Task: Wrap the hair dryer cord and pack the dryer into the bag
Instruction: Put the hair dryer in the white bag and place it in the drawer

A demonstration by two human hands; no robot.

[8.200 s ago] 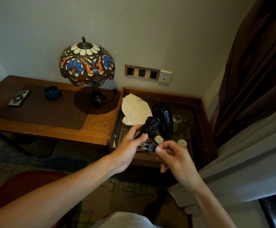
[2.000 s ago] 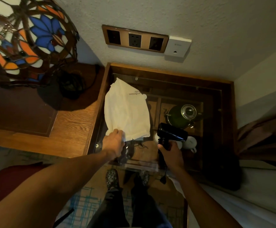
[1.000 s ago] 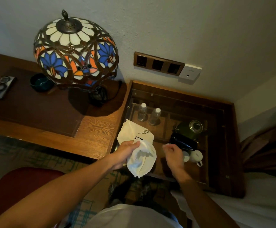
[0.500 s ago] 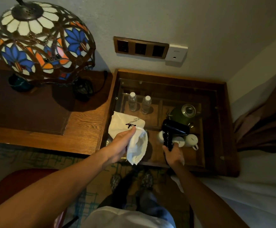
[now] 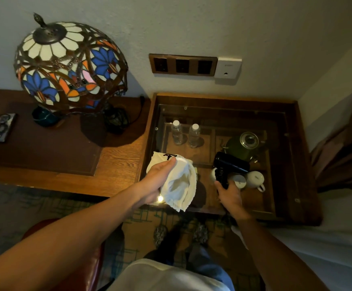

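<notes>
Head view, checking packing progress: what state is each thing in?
White cloth drawstring bag: mouth open, gripped by left hand.
Black hair dryer: outside bag, cord wrapped around handle, gripped by right hand.
Two clear plastic water bottles: upright, capped.
Stained-glass table lamp: lit.

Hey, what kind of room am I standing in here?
Most likely a hotel room: two water bottles, a kettle and cups sit under a glass-topped stand, beside a bed edge.
</notes>
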